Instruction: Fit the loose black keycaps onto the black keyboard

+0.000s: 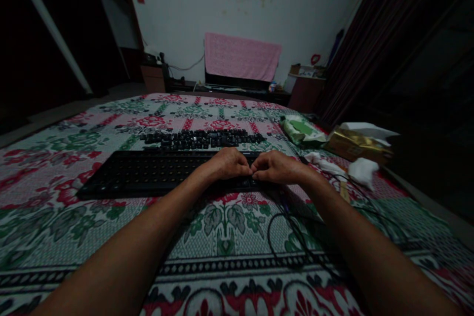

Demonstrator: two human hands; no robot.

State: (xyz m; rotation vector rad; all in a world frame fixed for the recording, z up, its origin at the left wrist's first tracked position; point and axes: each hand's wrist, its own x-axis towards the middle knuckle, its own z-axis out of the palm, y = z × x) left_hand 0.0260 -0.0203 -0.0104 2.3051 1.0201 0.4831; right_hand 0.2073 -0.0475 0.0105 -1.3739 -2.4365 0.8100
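Note:
A black keyboard (148, 173) with most of its keycaps off lies across the patterned bed cover. Over its right part, my left hand (230, 163) and my right hand (276, 167) meet with their fingertips together. Both hands are closed in a pinch, low against the keyboard. Whatever sits between the fingertips is too small or hidden to name. Just behind the keyboard, loose black keycaps (200, 139) are spread in a long heap. A black cable (296, 237) lies in loops in front of the keyboard's right end, beside my right forearm.
To the right are a green wipes pack (302, 130), a gold tissue box (355, 144) and crumpled white tissues (363, 172). The floral bed cover (92, 242) spreads beneath everything. Beyond it, a pink cloth (242, 57) hangs over a dark screen by the wall.

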